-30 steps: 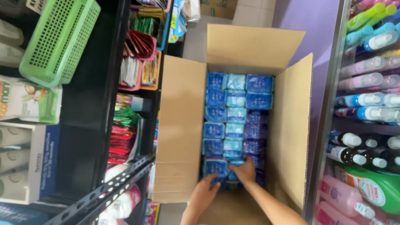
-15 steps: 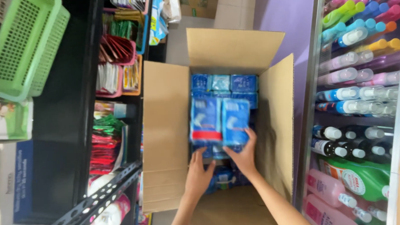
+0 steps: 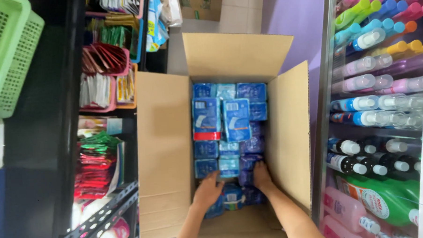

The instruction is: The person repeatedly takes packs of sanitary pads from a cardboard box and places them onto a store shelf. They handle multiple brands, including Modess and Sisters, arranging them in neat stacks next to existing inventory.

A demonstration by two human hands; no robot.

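Head view, left hand (image 3: 207, 189) and right hand (image 3: 261, 175) in cardboard box (image 3: 165, 153), fingers buried among blue packets (image 3: 229, 166), grip unclear

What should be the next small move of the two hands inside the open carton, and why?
Probably close both hands on one blue packet and lift it straight up. The left hand and right hand are deep at the near end of the cardboard box, on the tightly packed blue packets. Two loose packets already lie on top further back.

Evenly bright, soft indoor light from above. Deep shadow over the black shelving (image 3: 44, 153) at left. Faint glare on the bottles (image 3: 379, 103). Slightly soft throughout, stretched toward the edges.
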